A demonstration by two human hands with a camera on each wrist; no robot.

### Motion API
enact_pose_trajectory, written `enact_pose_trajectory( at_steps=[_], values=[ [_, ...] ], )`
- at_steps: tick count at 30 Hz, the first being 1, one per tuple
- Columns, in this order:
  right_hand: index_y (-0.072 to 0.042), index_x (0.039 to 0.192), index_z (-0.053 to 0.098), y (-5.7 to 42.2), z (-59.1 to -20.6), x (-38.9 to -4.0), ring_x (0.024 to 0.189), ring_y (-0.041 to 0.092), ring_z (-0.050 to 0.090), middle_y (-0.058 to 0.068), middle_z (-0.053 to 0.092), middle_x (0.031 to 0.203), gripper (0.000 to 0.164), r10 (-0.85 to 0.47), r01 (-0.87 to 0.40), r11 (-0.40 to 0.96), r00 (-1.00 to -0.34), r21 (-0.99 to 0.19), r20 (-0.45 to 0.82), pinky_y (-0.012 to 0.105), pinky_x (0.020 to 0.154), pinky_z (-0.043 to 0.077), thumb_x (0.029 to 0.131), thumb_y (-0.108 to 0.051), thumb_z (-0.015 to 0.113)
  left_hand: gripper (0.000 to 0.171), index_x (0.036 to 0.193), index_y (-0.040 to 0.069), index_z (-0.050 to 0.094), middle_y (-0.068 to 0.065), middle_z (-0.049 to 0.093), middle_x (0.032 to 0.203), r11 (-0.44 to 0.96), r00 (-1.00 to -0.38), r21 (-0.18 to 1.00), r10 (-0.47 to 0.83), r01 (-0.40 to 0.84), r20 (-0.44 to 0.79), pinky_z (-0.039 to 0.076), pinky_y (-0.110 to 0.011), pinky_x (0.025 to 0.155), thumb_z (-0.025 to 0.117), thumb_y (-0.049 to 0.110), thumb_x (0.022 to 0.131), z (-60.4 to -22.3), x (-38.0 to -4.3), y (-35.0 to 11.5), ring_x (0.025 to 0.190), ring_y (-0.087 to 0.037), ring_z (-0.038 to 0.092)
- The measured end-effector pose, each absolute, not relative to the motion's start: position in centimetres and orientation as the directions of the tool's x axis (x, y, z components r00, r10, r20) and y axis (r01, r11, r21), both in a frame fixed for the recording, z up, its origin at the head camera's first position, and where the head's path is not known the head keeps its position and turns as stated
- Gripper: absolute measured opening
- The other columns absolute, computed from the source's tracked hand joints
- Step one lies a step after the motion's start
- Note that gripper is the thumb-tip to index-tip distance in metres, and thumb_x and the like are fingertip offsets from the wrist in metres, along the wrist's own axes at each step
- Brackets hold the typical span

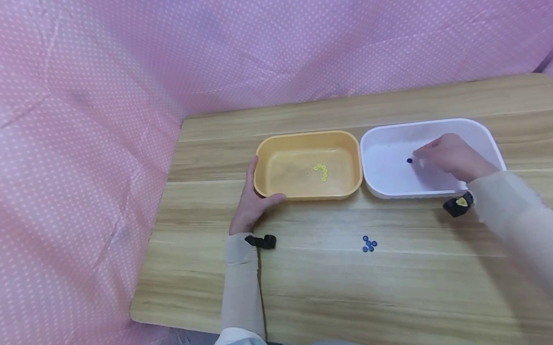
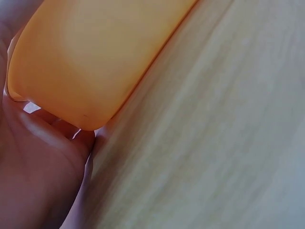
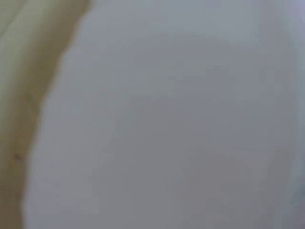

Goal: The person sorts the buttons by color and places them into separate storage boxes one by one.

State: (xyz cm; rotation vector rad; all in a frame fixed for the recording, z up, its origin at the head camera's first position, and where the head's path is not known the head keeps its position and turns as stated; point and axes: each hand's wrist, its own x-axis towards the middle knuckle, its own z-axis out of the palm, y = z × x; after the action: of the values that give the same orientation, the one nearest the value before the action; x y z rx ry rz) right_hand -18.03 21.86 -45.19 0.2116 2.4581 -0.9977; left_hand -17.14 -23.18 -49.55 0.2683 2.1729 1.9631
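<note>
Inside the white tub (image 1: 381, 160), on the right of the wooden table (image 1: 309, 284), the person's right hand (image 1: 447, 157) reaches down with its fingers drawn together toward a small dark blue piece (image 1: 409, 160). The piece shows right by the fingertips, above the tub's floor or on it; whether the fingers pinch it cannot be told, and the right wrist view is a blur of white. Just beside the white tub stands the orange tub (image 1: 283, 173), with small yellow pieces (image 1: 325, 172) clustered right of centre on its floor. The left hand (image 1: 251, 202) holds that tub by its near left corner, thumb along the near side, fingers spread wide and wrapped about the left end. Five blue pieces (image 1: 368, 243) lie in a group on the table, nearer the person than both tubs.
</note>
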Motion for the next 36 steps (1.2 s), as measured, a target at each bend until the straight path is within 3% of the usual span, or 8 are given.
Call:
enact_pose_trajectory(
  at_steps=[3,7,11,15,18,23,30,36],
  values=[
    [0.007,0.124,0.055,21.8,-43.3,-17.3,0.092,0.031,0.039,0.019,0.052,0.098,0.072,-0.014,0.323,0.705,-0.884,-0.632,-0.467,0.041,0.070,0.035,0.089,-0.056,0.051,0.116,0.152,0.025,0.010,-0.003,0.019,0.154,0.109,-0.964,0.994,0.263,-0.008,-0.037,0.024,-0.046,0.108,0.087,0.012,0.066,-49.5,-17.2,-23.2,0.133,-0.030,0.029],
    [0.003,0.127,0.054,20.8,-41.0,-15.7,0.112,0.035,0.037,0.022,0.045,0.133,0.076,-0.007,0.312,0.671,-0.904,-0.673,-0.427,0.052,0.085,0.034,0.087,-0.062,0.049,0.117,0.152,0.026,0.010,0.001,0.019,0.154,0.133,-0.966,0.991,0.253,-0.011,-0.045,0.023,-0.042,0.109,0.088,0.016,0.065,-49.7,-17.5,-23.5,0.134,-0.026,0.029],
    [-0.002,0.120,0.059,18.7,-40.7,-12.7,0.103,0.032,0.047,0.019,0.056,0.120,0.070,-0.027,0.231,0.692,-0.938,-0.684,-0.345,0.047,0.080,0.040,0.089,-0.063,0.045,0.117,0.152,0.028,0.010,0.004,0.020,0.154,0.142,-0.968,0.990,0.246,-0.011,-0.047,0.022,-0.039,0.109,0.088,0.016,0.065,-50.1,-17.6,-23.7,0.134,-0.023,0.028],
    [-0.009,0.103,0.066,15.6,-42.7,-9.0,0.081,0.021,0.056,0.008,0.065,0.093,0.037,-0.169,0.024,0.733,-0.962,-0.680,-0.215,0.034,0.067,0.047,0.094,-0.043,0.055,0.117,0.152,0.023,0.010,0.000,0.019,0.154,0.131,-0.966,0.991,0.257,-0.008,-0.042,0.021,-0.042,0.110,0.087,0.013,0.066,-49.8,-17.4,-23.6,0.134,-0.028,0.027],
    [-0.014,0.095,0.067,13.3,-44.6,-6.9,0.071,0.010,0.054,-0.006,0.061,0.079,0.016,-0.325,-0.140,0.750,-0.929,-0.646,-0.176,0.027,0.062,0.047,0.089,-0.029,0.066,0.116,0.152,0.024,0.010,-0.002,0.020,0.154,0.133,-0.967,0.991,0.252,-0.006,-0.039,0.020,-0.043,0.110,0.087,0.013,0.066,-49.9,-17.4,-23.7,0.134,-0.029,0.027],
    [-0.012,0.097,0.065,10.7,-47.2,-5.6,0.063,0.006,0.045,-0.011,0.049,0.072,0.021,-0.424,-0.259,0.781,-0.888,-0.569,-0.178,0.025,0.056,0.040,0.082,-0.024,0.073,0.115,0.152,0.025,0.011,-0.003,0.020,0.154,0.138,-0.971,0.990,0.237,-0.003,-0.036,0.020,-0.044,0.110,0.087,0.012,0.066,-50.0,-17.4,-24.0,0.135,-0.028,0.027],
    [-0.008,0.100,0.062,9.8,-49.0,-5.6,0.058,0.007,0.042,-0.009,0.045,0.069,0.024,-0.389,-0.250,0.789,-0.910,-0.561,-0.143,0.024,0.053,0.037,0.083,-0.022,0.073,0.116,0.152,0.026,0.011,-0.001,0.021,0.154,0.133,-0.971,0.991,0.234,-0.021,-0.052,0.023,-0.040,0.109,0.087,0.013,0.066,-50.1,-17.4,-24.2,0.134,-0.026,0.029],
    [-0.013,0.093,0.062,9.5,-49.6,-5.6,0.059,0.007,0.043,-0.009,0.047,0.072,0.015,-0.382,-0.243,0.793,-0.913,-0.559,-0.146,0.024,0.051,0.037,0.084,-0.020,0.071,0.116,0.152,0.025,0.011,-0.001,0.021,0.154,0.115,-0.971,0.993,0.234,-0.019,-0.046,0.024,-0.041,0.109,0.087,0.011,0.066,-50.4,-17.4,-24.2,0.134,-0.027,0.030]
  ],
)
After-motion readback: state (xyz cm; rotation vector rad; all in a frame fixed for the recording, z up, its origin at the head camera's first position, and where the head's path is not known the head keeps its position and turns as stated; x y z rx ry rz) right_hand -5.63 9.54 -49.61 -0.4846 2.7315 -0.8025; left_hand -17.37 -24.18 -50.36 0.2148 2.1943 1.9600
